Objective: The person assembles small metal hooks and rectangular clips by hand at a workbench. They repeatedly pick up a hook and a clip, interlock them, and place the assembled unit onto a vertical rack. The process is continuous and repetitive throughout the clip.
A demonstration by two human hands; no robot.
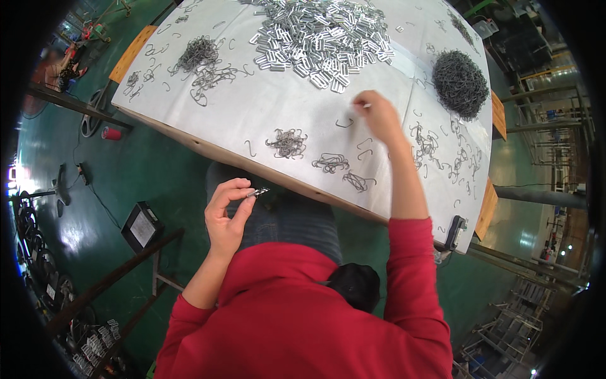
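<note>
My left hand point(227, 215) is raised in front of the table's near edge, thumb and fingers pinching a small shiny metal piece point(259, 191). Its exact shape is too small to tell. Over the table, my right hand point(377, 115) has its fingers pressed together; whatever is between them is blurred. A single bent wire hook point(344, 123) lies just left of that hand. Beyond it spreads a large heap of flat slotted metal buckles point(322, 41). Closer to me are a small pile of wire hooks point(288, 144) and two bunches of wire pieces point(331, 163).
The white-covered table point(221, 120) holds a dense round mound of wire hooks point(461, 84) at right and another hook pile point(199, 54) at left. A dark small device point(455, 232) sits at the near right corner. A black box point(142, 226) stands on the green floor.
</note>
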